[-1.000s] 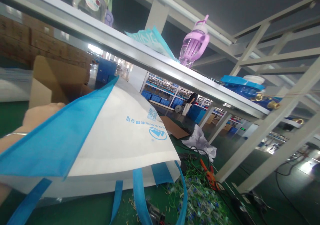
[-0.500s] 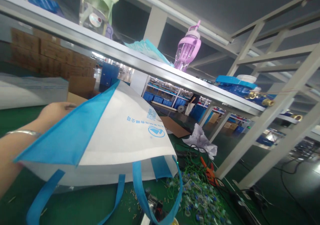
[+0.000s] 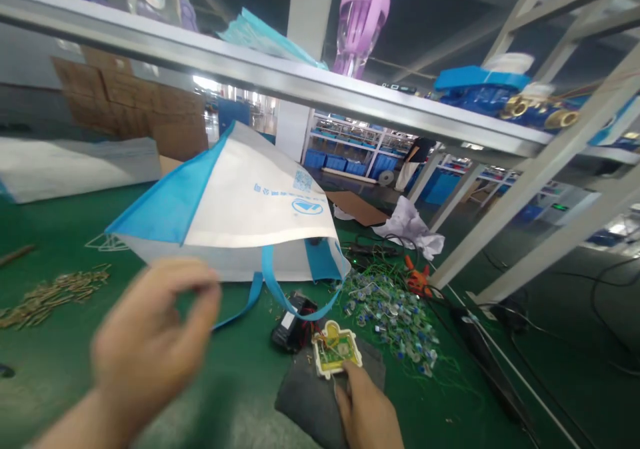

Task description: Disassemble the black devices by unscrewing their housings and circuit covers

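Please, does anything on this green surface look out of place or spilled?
The white-and-blue bag lies on its side, mouth open toward the camera. At far left, small brownish pieces lie loose without a container, perhaps spilled.

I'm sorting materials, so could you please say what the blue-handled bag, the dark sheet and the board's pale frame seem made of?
Blue-handled bag: probably nonwoven fabric; matte, with thin, sagging panels.
Dark sheet: perhaps cloth or rubber; dull, unpatterned.
Pale frame: likely moulded plastic; smooth-looking, with rounded tabs.
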`<state>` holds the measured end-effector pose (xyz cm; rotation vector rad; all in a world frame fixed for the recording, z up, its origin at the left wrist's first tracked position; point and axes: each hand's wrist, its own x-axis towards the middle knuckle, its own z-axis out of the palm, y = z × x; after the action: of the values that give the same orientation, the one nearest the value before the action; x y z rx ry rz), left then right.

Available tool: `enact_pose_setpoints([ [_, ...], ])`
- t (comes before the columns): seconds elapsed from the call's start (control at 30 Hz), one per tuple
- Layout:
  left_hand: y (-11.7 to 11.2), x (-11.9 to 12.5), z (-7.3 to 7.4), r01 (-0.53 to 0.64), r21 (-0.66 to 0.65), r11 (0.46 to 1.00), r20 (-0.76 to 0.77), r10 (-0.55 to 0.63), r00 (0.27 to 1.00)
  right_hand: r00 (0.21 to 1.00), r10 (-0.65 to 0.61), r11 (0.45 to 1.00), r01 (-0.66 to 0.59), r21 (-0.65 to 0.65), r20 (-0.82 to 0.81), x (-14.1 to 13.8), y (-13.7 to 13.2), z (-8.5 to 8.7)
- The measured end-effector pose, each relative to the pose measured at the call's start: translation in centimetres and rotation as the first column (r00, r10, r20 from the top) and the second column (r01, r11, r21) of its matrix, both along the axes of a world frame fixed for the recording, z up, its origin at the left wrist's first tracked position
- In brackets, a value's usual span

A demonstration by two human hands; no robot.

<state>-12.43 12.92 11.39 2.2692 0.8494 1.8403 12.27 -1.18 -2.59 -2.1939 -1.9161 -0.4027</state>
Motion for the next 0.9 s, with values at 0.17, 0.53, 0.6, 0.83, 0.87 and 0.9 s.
enact_pose_setpoints([
  [0.17,-6.6,9.3,-7.4,0.324,-0.159,0.933,-0.363,-0.360,0.859,0.997,0.057,0.998,-0.055,-0.043,0.051,0.6,0.8,2.6],
  [0.53,-6.0,13.4,-12.7,0.193,0.007,0.981,-0.558,-0.157,0.815,0.972,0.221,0.975,-0.219,-0.029,0.080,2.8,2.4,2.2],
  [0.6,-5.7,13.2,-12.7,0.230,-0.009,0.973,-0.495,-0.205,0.845,0.968,0.238,0.971,-0.236,-0.032,0.075,2.8,2.5,2.2],
  [0.83,-5.5,11.9,-12.0,0.376,-0.237,0.896,-0.298,-0.435,0.849,0.973,0.210,0.978,-0.208,-0.029,0.094,2.4,2.8,2.2],
  [0.87,-5.5,11.6,-11.9,0.374,-0.248,0.894,-0.298,-0.437,0.849,0.972,0.210,0.978,-0.208,-0.030,0.101,2.4,2.8,2.1],
  [0.9,-5.4,11.4,-11.9,0.362,-0.250,0.898,-0.303,-0.428,0.852,0.971,0.212,0.977,-0.210,-0.033,0.108,2.3,2.8,2.1],
])
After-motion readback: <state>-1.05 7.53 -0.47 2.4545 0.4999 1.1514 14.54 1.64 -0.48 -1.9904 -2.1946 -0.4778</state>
